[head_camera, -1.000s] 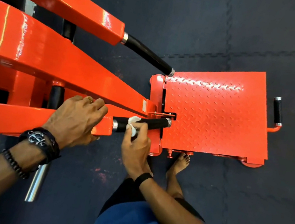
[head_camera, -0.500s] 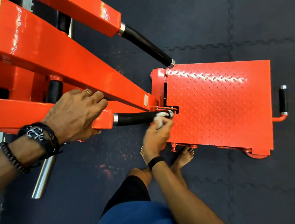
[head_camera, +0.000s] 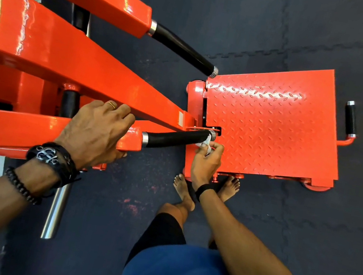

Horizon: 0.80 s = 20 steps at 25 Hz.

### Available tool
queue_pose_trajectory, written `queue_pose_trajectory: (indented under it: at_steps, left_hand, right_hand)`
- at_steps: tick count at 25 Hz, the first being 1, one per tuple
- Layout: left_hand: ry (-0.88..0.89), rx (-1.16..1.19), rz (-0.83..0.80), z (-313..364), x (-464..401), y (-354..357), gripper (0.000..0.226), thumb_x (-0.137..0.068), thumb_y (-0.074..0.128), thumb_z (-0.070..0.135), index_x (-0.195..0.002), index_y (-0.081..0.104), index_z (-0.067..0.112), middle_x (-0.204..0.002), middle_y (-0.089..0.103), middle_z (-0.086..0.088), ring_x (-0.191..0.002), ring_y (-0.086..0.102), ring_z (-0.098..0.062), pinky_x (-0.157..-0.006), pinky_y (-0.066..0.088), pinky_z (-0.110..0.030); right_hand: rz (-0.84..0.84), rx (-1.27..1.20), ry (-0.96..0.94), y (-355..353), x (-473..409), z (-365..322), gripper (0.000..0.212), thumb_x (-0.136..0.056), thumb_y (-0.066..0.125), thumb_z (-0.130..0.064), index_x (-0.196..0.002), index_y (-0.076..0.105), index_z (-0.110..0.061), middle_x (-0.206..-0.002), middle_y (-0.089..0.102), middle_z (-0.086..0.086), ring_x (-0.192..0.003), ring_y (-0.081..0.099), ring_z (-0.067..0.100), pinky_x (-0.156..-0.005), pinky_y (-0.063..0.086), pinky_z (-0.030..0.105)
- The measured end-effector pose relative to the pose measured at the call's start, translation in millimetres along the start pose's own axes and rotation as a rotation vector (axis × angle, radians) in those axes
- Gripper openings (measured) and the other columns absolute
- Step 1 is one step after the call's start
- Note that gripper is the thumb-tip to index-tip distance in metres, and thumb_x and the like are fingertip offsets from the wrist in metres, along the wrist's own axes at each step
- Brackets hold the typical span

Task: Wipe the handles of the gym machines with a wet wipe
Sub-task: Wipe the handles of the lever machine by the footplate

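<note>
White wet wipe (head_camera: 206, 143) in right hand (head_camera: 205, 163) at black handle (head_camera: 175, 137) tip.

Footplate (head_camera: 271, 129) right of handles (head_camera: 175, 137) — feet (head_camera: 184, 192) before it

Dark interlocking rubber floor mats (head_camera: 302, 243), scuffed reddish patches (head_camera: 132, 204), glossy highlights

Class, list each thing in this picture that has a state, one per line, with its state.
Left hand: grips the orange bar.
Right hand: pinches the wet wipe.
Wet wipe: crumpled, at the near handle's tip.
Near handle: being wiped.
Far handle: untouched.
</note>
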<state>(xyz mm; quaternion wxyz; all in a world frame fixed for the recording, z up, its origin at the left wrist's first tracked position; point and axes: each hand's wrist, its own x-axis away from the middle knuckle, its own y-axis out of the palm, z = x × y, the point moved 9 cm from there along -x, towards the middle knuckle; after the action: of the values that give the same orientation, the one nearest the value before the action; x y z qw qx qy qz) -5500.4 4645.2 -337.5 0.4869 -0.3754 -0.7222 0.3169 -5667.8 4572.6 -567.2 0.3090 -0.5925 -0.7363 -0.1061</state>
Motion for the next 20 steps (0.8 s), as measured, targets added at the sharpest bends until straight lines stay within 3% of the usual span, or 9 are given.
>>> queue_pose_trajectory:
  at_steps: [3,7,10,12,14,16,20]
  left_hand:
    - [0.0,0.009,-0.004,-1,0,0,0.062,-0.043,0.092,0.039,-0.083,0.056,0.009,-0.081,0.056,-0.014,-0.069,0.057,-0.035,-0.061,0.046,-0.044]
    - [0.006,-0.001,-0.009,1,0,1,0.062,-0.045,0.091,0.043,-0.084,0.057,0.009,-0.082,0.057,-0.013,-0.071,0.057,-0.034,-0.063,0.046,-0.044]
    - [0.003,-0.011,-0.007,0,0,3,0.061,-0.047,0.09,0.045,-0.084,0.057,0.01,-0.082,0.057,-0.012,-0.072,0.058,-0.034,-0.063,0.046,-0.043]
    - [0.006,-0.016,-0.02,-1,-1,3,0.062,-0.048,0.089,0.048,-0.084,0.057,0.01,-0.082,0.056,-0.011,-0.073,0.059,-0.034,-0.063,0.046,-0.043]
    - [0.013,-0.026,-0.023,1,-1,3,0.062,-0.047,0.089,0.05,-0.084,0.057,0.011,-0.082,0.056,-0.01,-0.073,0.059,-0.033,-0.063,0.046,-0.042]
    - [0.014,-0.026,-0.024,1,-1,4,0.061,-0.047,0.089,0.049,-0.083,0.057,0.012,-0.081,0.057,-0.01,-0.072,0.059,-0.033,-0.062,0.046,-0.042]
    - [0.01,-0.025,-0.031,1,-2,3,0.06,-0.048,0.088,0.049,-0.083,0.058,0.012,-0.082,0.058,-0.01,-0.073,0.06,-0.033,-0.063,0.045,-0.042]
  right_hand:
    - [-0.159,-0.093,-0.124,22,38,-22,0.013,-0.097,0.05,-0.004,-0.096,0.048,-0.017,-0.076,0.066,-0.007,-0.063,0.06,0.017,-0.064,0.051,0.046]
    - [-0.407,-0.085,-0.354,47,94,-66,0.004,-0.099,0.057,-0.018,-0.103,0.055,-0.018,-0.066,0.061,-0.008,-0.058,0.057,0.011,-0.056,0.048,0.035]
    - [-0.266,0.05,-0.465,28,48,-72,0.007,-0.096,0.059,-0.021,-0.097,0.064,-0.015,-0.071,0.067,-0.014,-0.063,0.063,0.007,-0.057,0.051,0.032]
    - [-0.139,0.219,-0.405,14,-2,-64,0.015,-0.094,0.059,-0.021,-0.092,0.069,-0.011,-0.077,0.073,0.002,-0.07,0.068,0.024,-0.061,0.052,0.036]
    - [-0.123,0.399,-0.358,10,-39,-61,0.018,-0.094,0.06,-0.019,-0.091,0.073,-0.007,-0.082,0.074,0.013,-0.076,0.068,0.034,-0.064,0.047,0.033]
    - [-0.233,0.507,-0.359,25,-43,-70,0.021,-0.095,0.058,-0.019,-0.089,0.073,-0.007,-0.083,0.074,0.015,-0.079,0.068,0.034,-0.063,0.041,0.029]
    - [-0.596,0.547,-0.503,92,36,-111,0.022,-0.096,0.06,-0.029,-0.093,0.075,-0.015,-0.087,0.075,0.01,-0.082,0.069,0.03,-0.063,0.041,0.026]
